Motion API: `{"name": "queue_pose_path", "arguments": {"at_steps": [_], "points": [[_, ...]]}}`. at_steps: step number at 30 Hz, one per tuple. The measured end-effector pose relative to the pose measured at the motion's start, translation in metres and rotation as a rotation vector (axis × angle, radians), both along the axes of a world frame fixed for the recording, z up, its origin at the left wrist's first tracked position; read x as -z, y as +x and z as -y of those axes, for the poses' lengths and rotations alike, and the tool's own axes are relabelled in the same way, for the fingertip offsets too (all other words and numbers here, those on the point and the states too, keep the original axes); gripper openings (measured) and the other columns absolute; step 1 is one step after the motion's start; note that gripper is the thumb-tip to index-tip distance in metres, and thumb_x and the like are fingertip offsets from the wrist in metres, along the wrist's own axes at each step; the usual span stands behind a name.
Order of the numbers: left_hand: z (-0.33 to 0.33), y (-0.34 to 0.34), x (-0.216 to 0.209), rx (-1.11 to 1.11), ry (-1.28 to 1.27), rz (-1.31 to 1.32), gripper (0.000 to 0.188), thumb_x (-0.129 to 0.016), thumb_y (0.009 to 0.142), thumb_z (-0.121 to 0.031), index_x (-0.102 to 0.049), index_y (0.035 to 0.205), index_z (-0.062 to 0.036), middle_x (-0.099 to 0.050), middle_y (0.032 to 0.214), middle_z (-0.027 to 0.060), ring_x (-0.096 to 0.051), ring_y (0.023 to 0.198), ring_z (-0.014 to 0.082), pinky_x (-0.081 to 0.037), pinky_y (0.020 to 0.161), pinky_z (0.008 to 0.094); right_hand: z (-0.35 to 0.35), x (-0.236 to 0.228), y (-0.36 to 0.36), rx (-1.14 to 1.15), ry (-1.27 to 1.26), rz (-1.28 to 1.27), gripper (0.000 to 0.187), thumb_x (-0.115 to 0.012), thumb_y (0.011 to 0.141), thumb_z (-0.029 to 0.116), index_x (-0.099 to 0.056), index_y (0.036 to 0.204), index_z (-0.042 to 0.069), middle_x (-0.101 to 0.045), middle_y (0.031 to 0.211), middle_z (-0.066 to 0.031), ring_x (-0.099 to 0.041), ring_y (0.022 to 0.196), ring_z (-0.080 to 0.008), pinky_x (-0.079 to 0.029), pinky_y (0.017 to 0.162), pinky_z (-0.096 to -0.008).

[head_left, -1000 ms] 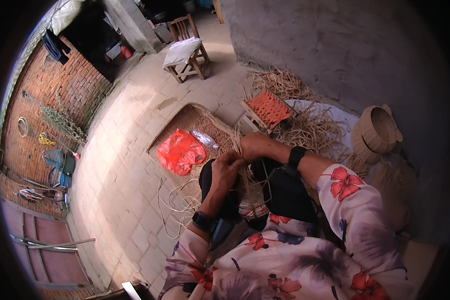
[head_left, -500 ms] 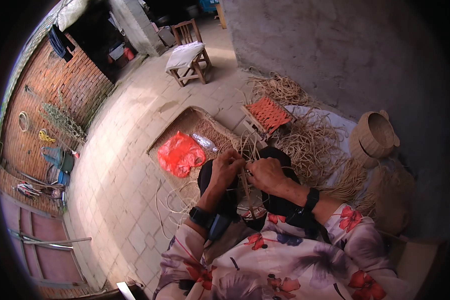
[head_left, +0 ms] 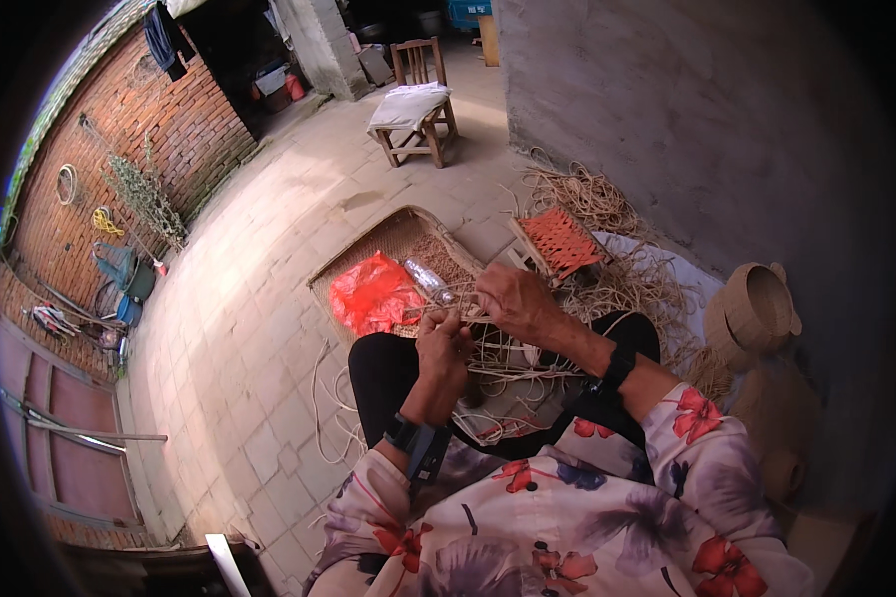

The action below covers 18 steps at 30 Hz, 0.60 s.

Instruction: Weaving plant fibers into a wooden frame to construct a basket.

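Note:
My left hand [head_left: 444,350] is closed above my lap, fingers pinched on pale straw cords. Just beyond it and to its right, my right hand [head_left: 521,301] curls round the same strands, with its fingertips partly hidden. Loose straw cords [head_left: 513,371] spread below both hands, between my knees. Beyond my left hand lies a shallow woven tray [head_left: 321,271] holding a crumpled red plastic bag [head_left: 373,296], a clear plastic bottle [head_left: 428,281] and small brownish bits.
A low stool [head_left: 560,242] with an orange woven seat stands past my right hand. Heaped straw cords [head_left: 657,289] and woven baskets [head_left: 742,316] sit at the right, by a grey wall [head_left: 667,119]. A cushioned wooden chair [head_left: 415,107] stands farther off; a brick wall [head_left: 199,109] runs along the left.
My hands have moved from nearly level to a slant, the right one farther out and the left one nearer. My knees have spread apart, and the view has swung slightly left.

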State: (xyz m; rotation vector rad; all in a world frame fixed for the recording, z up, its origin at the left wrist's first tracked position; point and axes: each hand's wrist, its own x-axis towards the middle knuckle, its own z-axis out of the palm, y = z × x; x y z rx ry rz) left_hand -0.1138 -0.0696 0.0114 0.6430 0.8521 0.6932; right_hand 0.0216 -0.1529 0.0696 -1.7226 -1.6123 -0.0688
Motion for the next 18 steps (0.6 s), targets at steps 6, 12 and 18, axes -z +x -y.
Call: {"name": "queue_pose_path", "arguments": {"at_steps": [6,12,18], "points": [[0.022,-0.032,0.022,-0.073,-0.103,0.069,0.018,-0.062,0.090,-0.010,-0.048,0.082,-0.0158,-0.052,0.075,-0.0040,-0.052,0.060,0.0088,-0.047,0.052,0.0213,0.020,0.014,-0.007,-0.144,-0.281,-0.347,0.021,-0.062,0.085,0.019,-0.059,0.077,0.000,-0.058,0.063,-0.0140,-0.056,0.058,-0.0244,-0.043,0.058,-0.0370],[0.032,-0.039,0.018,-0.064,-0.038,0.066,0.017,-0.063,0.089,-0.009,-0.049,0.082,-0.0147,-0.053,0.072,-0.0024,-0.052,0.056,0.0085,-0.047,0.049,0.0203,0.048,0.003,-0.009,-0.197,-0.332,-0.172,0.023,-0.060,0.085,0.023,-0.060,0.076,0.003,-0.059,0.065,-0.0167,-0.060,0.063,-0.0344,-0.045,0.059,-0.0432],[0.029,-0.055,0.014,0.070,0.249,-0.198,0.008,-0.062,0.091,-0.014,-0.054,0.092,-0.0114,-0.054,0.076,-0.0011,-0.051,0.060,0.0074,-0.046,0.054,0.0231,0.056,-0.023,-0.016,-0.137,-0.324,0.442,0.011,-0.057,0.081,0.013,-0.064,0.076,0.005,-0.060,0.078,-0.0172,-0.060,0.073,-0.0322,-0.048,0.067,-0.0425]]}}
